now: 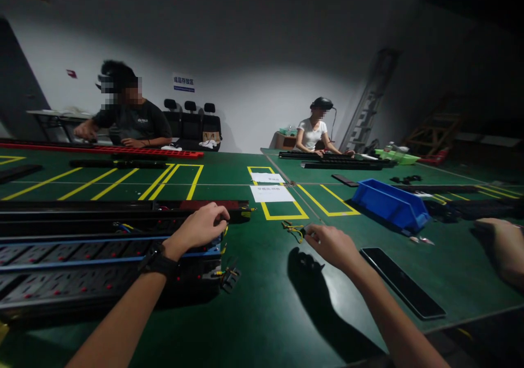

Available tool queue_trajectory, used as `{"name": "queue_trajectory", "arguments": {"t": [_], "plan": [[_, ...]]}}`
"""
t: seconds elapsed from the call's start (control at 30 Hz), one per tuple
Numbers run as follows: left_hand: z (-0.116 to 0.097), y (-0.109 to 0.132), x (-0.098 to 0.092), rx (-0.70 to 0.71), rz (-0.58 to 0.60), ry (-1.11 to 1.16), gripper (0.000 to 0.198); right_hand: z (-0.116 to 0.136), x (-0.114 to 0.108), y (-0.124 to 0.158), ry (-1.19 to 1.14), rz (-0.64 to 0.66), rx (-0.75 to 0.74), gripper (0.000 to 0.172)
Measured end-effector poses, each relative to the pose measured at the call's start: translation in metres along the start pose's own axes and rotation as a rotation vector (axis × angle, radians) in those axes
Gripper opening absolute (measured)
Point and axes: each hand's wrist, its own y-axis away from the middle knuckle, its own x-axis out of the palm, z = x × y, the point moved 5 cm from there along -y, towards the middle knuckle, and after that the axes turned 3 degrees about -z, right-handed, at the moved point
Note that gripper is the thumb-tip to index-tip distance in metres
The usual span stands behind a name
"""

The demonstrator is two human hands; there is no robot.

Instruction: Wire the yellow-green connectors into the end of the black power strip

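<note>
My left hand (pixel 202 226), with a dark watch on the wrist, is over the right ends of long black power strips (pixel 110 283). Its fingers are loosely curved, and a gap shows between thumb and forefinger. My right hand (pixel 333 245) pinches a small dark part (pixel 303 231) with yellow wires (pixel 291 227), just above the green table. Most of that part is hidden by my fingertips. A small dark socket piece (pixel 230 278) on short wires hangs out of the nearest strip's end. Blue edging (pixel 82 264) runs along the strips, and red dots mark their sockets.
A blue bin (pixel 388 207) and a black flat panel (pixel 403 283) are at the right. White papers (pixel 272 193) lie within yellow tape. Two co-workers (pixel 139 119) (pixel 313 133) sit across the table (pixel 254 313). Another person's hand (pixel 501 248) is at the right edge.
</note>
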Motion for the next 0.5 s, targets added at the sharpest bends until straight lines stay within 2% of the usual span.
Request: {"name": "queue_trajectory", "arguments": {"t": [0.23,0.4,0.5], "plan": [[0.017,0.014,-0.005,-0.076,0.002,0.081,0.023,0.028,0.028,-0.037,0.045,0.015,-0.136,0.032],[0.027,0.028,0.000,-0.186,0.043,0.085,0.022,0.019,0.053,-0.039,-0.037,-0.034,-0.166,0.023],[0.029,0.032,0.006,-0.213,0.108,0.074,0.022,0.009,0.059,-0.037,-0.144,-0.040,-0.205,0.019]]}}
